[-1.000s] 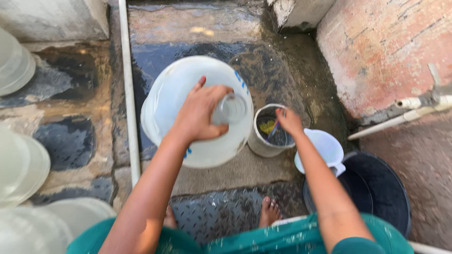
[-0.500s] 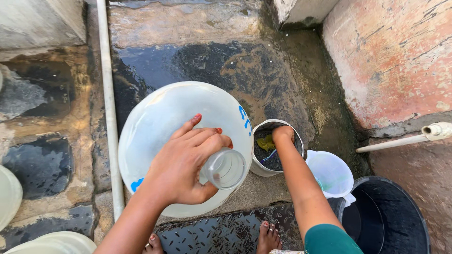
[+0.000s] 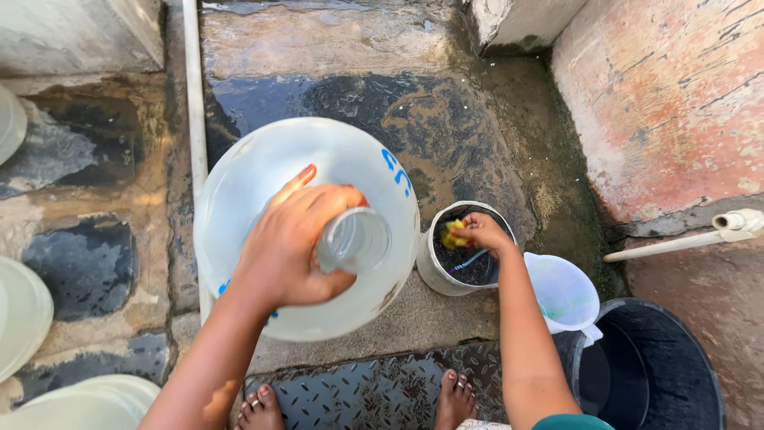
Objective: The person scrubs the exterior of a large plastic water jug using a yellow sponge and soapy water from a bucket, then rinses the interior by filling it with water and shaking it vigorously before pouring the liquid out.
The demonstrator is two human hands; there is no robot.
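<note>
Bare feet (image 3: 455,396) on a steel tread plate (image 3: 374,390). Left hand (image 3: 290,243), fingers clamped round the open neck of a big translucent water jug (image 3: 263,171): round, cloudy white, blue markings, standing on wet stone floor (image 3: 398,111). Right hand (image 3: 481,232), fingers closed on a yellow sponge (image 3: 455,235), inside a small grey bucket (image 3: 434,267) just right of the jug. White plastic pitcher (image 3: 565,291) and black tub (image 3: 652,374) further right.

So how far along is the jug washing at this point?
Early. Done: the big clear water jug stands upright on wet ground, its neck gripped by the left hand. In hand: the right hand is at a yellow sponge in the small pail. Left: no suds show on the jug, so scrubbing looks not yet begun.
</note>
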